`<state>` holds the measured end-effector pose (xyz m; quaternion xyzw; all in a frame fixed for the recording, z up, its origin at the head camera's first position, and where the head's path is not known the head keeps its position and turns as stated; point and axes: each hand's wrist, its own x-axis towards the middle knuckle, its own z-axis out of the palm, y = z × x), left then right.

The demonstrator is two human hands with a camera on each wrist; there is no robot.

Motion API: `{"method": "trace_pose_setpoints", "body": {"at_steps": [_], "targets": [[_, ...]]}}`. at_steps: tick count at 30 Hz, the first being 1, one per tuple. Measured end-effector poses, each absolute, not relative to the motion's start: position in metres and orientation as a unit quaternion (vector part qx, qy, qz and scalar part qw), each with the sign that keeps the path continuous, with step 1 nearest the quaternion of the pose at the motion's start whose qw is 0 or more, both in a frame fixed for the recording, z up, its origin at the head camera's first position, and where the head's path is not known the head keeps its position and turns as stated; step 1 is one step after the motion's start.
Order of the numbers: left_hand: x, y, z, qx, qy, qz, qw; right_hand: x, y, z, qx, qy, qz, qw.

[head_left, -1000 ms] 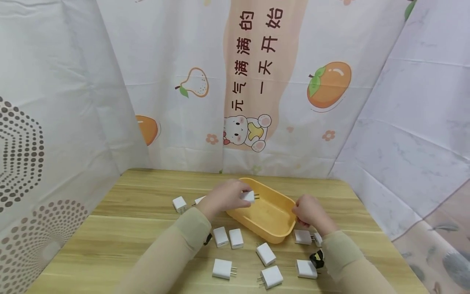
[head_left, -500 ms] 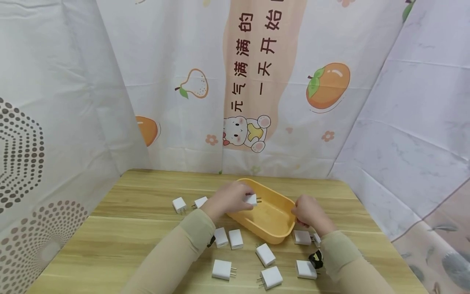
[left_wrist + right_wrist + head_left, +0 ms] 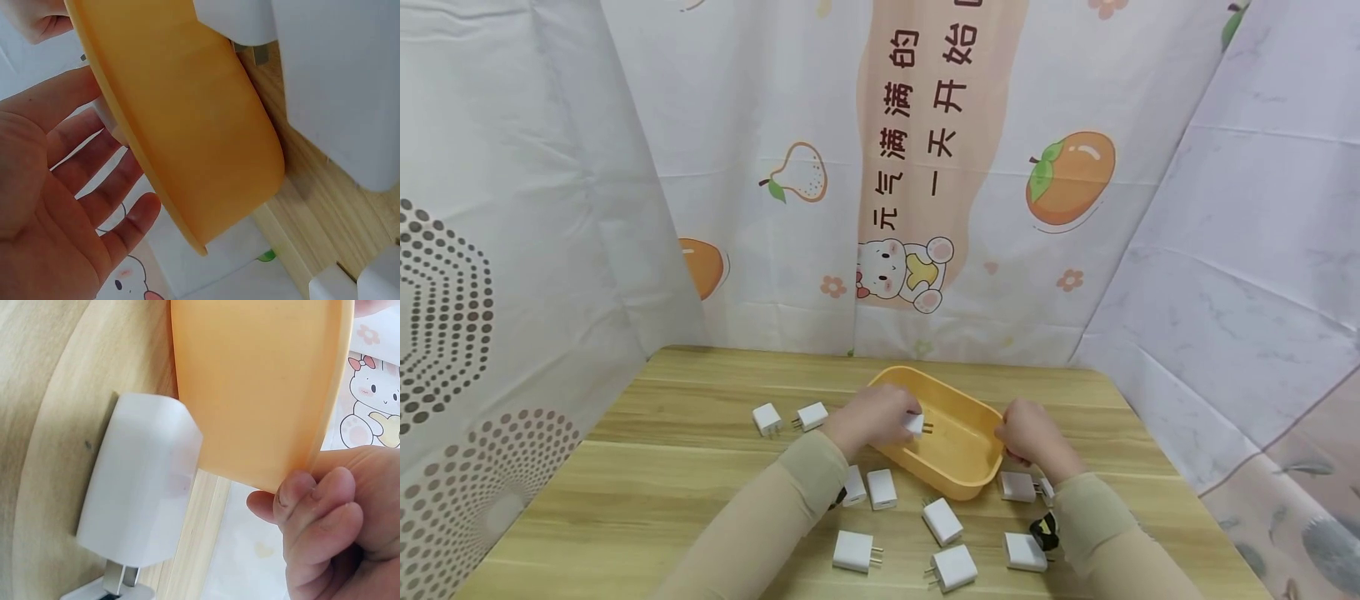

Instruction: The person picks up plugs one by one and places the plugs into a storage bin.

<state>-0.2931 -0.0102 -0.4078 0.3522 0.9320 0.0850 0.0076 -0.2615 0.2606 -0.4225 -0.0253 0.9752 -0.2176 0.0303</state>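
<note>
My left hand point(image 3: 883, 414) pinches a white charger plug point(image 3: 914, 424) over the yellow plastic basin point(image 3: 966, 427), its two metal prongs pointing right. In the left wrist view the basin's wall hides most of that plug, and the other fingers point(image 3: 119, 187) spread loosely behind the rim. My right hand point(image 3: 1030, 427) grips the basin's right end, thumb and curled fingers at the rim, as the right wrist view shows. Just below that hand lie a charger plug point(image 3: 144, 481) and, by its prongs, another one partly hidden by the right sleeve.
Several white charger plugs lie on the wooden table point(image 3: 700, 467): two at the back left, including one plug point(image 3: 812, 416), and others in front of the basin, such as a plug point(image 3: 853, 551) and a plug point(image 3: 953, 568). A printed curtain point(image 3: 760, 317) hangs behind the table.
My left hand has moved slightly right and lower over the basin with the plug, uncovering a plug behind the wrist. My right hand stays at the basin's end.
</note>
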Motion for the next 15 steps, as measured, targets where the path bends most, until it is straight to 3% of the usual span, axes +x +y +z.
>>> {"method": "trace_pose_setpoints", "body": {"at_steps": [15], "targets": [[-0.2873,-0.0056,-0.4105,0.35,0.933,0.079,0.026,-0.2623,0.2609,-0.4238,-0.036,0.977,-0.209,0.019]]}}
